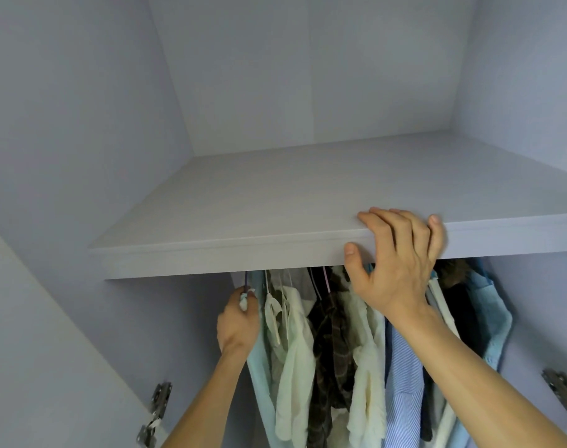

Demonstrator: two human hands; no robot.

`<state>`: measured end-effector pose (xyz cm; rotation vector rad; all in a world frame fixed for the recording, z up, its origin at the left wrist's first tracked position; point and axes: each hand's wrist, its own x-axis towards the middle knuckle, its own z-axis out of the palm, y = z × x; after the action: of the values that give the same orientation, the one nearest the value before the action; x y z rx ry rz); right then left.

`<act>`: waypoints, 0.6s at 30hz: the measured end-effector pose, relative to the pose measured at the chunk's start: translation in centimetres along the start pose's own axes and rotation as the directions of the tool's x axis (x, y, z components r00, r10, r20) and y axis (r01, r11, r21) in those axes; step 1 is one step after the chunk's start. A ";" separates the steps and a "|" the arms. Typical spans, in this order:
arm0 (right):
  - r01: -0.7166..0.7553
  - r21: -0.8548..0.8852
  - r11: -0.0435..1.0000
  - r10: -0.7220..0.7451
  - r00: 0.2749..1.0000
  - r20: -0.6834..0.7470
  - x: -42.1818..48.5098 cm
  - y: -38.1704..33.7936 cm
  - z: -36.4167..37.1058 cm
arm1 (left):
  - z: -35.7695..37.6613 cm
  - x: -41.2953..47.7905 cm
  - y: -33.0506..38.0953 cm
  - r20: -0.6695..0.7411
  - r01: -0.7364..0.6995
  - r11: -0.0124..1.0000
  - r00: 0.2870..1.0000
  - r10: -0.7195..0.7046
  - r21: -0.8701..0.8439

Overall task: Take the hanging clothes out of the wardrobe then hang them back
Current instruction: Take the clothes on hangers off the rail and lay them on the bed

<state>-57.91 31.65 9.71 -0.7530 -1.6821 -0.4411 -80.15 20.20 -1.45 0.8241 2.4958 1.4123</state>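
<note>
Head view: my left hand (238, 321) is clamped round the leftmost hanger (245, 282), just under its hook. My right hand (401, 270) curls over the shelf (243, 202) edge, fingers spread on top. The clothes (327, 334) hang packed beneath the shelf.

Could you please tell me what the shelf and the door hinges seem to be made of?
The shelf looks like laminated board: matte pale grey with faint grain streaks. The hinges look metal, given their silvery shine.
</note>
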 end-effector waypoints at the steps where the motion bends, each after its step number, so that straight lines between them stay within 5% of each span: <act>1: -0.002 0.002 1.000 0.002 1.000 0.008 0.0 0.0 -0.1 | -0.3 0.0 0.0 -0.031 -0.005 0.999 1.000 0.003 -0.043; 9: -0.030 0.039 0.999 0.027 0.997 0.069 0.1 -0.5 -1.3 | -4.2 -1.5 1.3 -0.110 -0.029 0.973 0.994 0.004 -0.231; 13: -0.033 0.232 0.972 0.007 0.994 0.111 -3.4 -2.4 -2.6 | -6.1 -5.8 -2.3 -0.078 0.029 0.976 0.996 -0.047 -0.218; 15: -0.063 0.384 0.921 -0.046 0.962 0.268 -7.0 -4.3 -3.1 | -7.3 -8.4 -4.6 -0.048 0.080 0.975 0.995 -0.092 -0.209; 18: -0.234 0.506 0.830 -0.140 0.791 0.595 -12.6 -7.6 -3.1 | -9.4 -13.1 -8.9 -0.015 0.149 0.981 0.988 -0.152 -0.124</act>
<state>-59.50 21.09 -0.92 -0.5105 -2.2432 0.4010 -76.29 2.59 -5.41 0.5856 2.4031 1.5134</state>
